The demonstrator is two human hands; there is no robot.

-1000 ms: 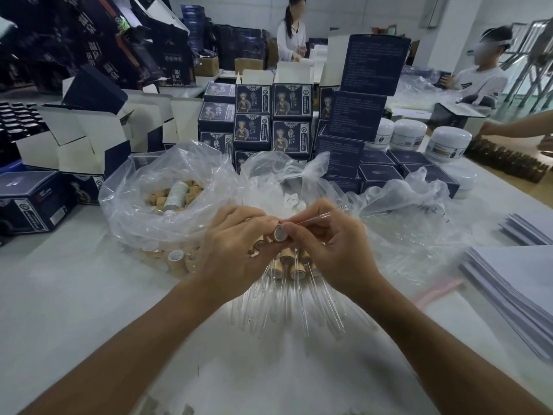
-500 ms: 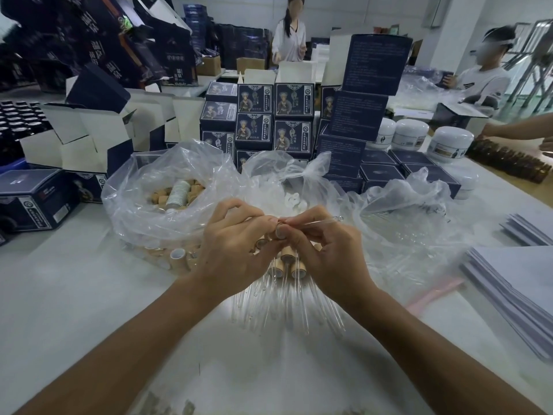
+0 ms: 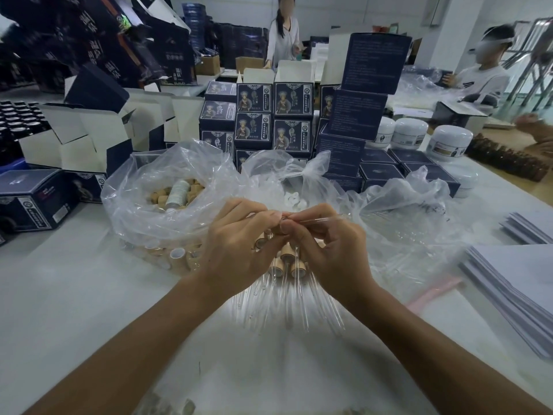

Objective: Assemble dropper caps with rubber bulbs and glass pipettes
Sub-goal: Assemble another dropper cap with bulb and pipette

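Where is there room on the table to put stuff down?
Bare table lies left of the arms, below the bag of caps. Another patch sits between the forearms. Crowded: bags, boxes behind, paper stack right.

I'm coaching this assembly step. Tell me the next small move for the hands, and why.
Probably push the glass pipette further leftward into the dropper cap. The right hand pinches the pipette near its left end, right at the cap that the left hand grips, and most of the tube still sticks out to the right. How deep it sits is hidden by the fingers.
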